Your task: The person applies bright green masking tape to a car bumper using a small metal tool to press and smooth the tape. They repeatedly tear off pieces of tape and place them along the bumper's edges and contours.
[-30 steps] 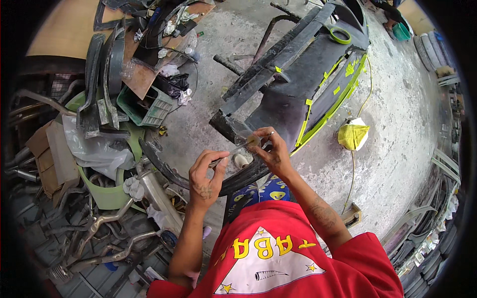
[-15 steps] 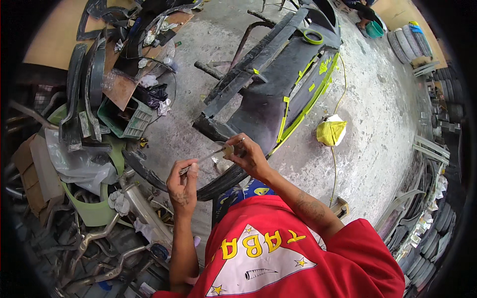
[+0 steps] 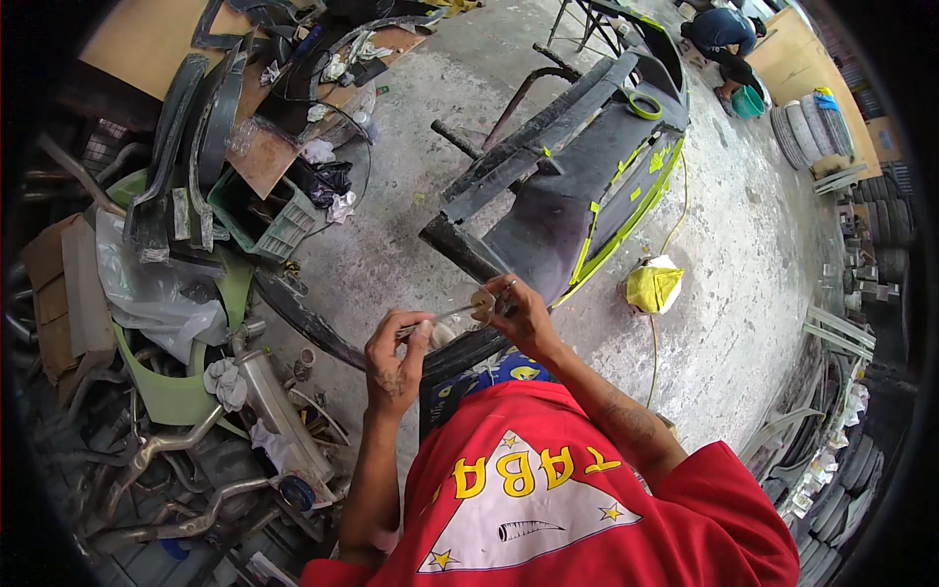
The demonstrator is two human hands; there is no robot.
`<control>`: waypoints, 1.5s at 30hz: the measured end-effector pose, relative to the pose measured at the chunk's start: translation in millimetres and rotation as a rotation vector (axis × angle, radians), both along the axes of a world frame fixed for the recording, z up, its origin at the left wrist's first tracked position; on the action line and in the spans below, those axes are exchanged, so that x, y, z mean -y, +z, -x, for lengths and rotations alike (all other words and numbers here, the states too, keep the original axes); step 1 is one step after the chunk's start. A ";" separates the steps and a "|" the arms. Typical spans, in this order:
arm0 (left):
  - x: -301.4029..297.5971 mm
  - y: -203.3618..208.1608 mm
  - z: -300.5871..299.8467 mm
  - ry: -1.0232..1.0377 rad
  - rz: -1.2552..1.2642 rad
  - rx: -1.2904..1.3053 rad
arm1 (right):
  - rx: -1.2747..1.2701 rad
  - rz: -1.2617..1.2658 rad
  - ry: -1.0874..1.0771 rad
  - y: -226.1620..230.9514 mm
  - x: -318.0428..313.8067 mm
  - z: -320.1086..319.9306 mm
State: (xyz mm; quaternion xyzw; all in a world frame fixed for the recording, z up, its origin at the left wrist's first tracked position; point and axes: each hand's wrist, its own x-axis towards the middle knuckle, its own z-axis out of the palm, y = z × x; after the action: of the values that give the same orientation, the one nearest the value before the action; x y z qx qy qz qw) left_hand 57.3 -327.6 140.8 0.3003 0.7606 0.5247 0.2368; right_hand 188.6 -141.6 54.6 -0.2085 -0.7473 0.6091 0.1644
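Note:
My left hand [image 3: 399, 354] is closed, its thumb and fingers pinching one end of a thin grey strip [image 3: 454, 312]. My right hand [image 3: 521, 315] grips a small pale-yellow round piece [image 3: 482, 301] at the strip's other end; I cannot tell whether the two are one thing. Below them is a white round object [image 3: 443, 335], partly hidden. The curved black end of a car bumper [image 3: 469, 352] passes under my hands. Farther off, the bumper's dark body [image 3: 548, 220] carries lime-green masking tape [image 3: 597, 264] along its edges. A roll of lime-green tape [image 3: 644, 106] rests on it.
At left lie a green crate [image 3: 259, 230], a pale-green plastic chair [image 3: 166, 386], exhaust pipes [image 3: 186, 450] and a cardboard box [image 3: 73, 293]. A yellow-and-white bundle [image 3: 653, 285] with a cord sits on the concrete floor. A person [image 3: 724, 39] crouches far right by a teal bucket [image 3: 747, 102].
The view has shifted, bringing more of the crouching person into sight. My hands have come slightly closer together, and both keep their hold.

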 end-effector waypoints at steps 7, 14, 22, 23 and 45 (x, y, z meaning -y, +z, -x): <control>23.8 1.5 1.6 -0.007 0.002 0.050 | 0.110 0.044 -0.011 2.6 23.9 -5.4; 32.3 5.4 3.5 -0.201 -0.103 -0.043 | 0.077 0.011 -0.156 -2.3 41.3 -39.9; 0.8 15.9 -30.9 -0.483 -0.121 -0.090 | 0.105 -0.133 -0.318 10.6 22.9 -107.8; -6.9 14.4 -40.8 -0.514 -0.132 -0.093 | 0.094 -0.052 -0.395 7.9 21.6 -120.1; -189.6 -12.1 -327.4 -0.844 -0.164 0.075 | 0.160 0.146 -0.854 7.1 -95.9 -464.8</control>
State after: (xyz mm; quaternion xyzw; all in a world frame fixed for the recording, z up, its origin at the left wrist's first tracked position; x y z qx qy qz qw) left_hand 384.7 -138.0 128.7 0.5836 0.5177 0.4511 0.4335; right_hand 653.4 -45.7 61.7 -0.5562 -0.5594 0.5198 0.3278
